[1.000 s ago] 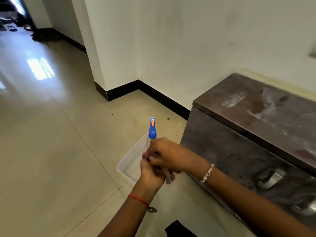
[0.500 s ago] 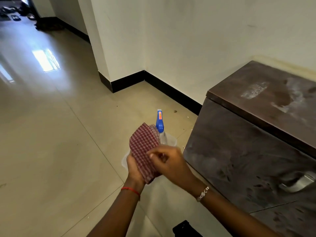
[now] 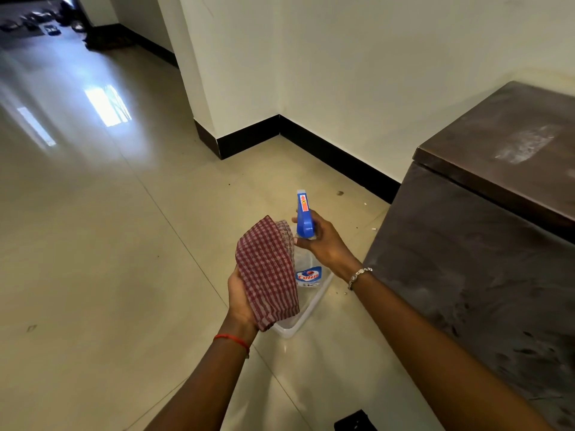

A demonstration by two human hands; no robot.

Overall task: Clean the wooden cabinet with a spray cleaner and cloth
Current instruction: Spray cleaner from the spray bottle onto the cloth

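Bare forearms, thin red thread (image 3: 231, 338) on left wrist, silver beaded bracelet (image 3: 358, 276) on right wrist

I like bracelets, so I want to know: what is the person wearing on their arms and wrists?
Both arms are bare, with no sleeves in view. The left wrist has a thin red thread band tied around it. The right wrist has a silvery bracelet of small linked beads. No rings or gloves show on either hand.

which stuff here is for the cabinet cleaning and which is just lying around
For the job: checked cloth in left hand; spray bottle in right hand; wooden cabinet.

Lying about: plastic tub; shoes; black object.
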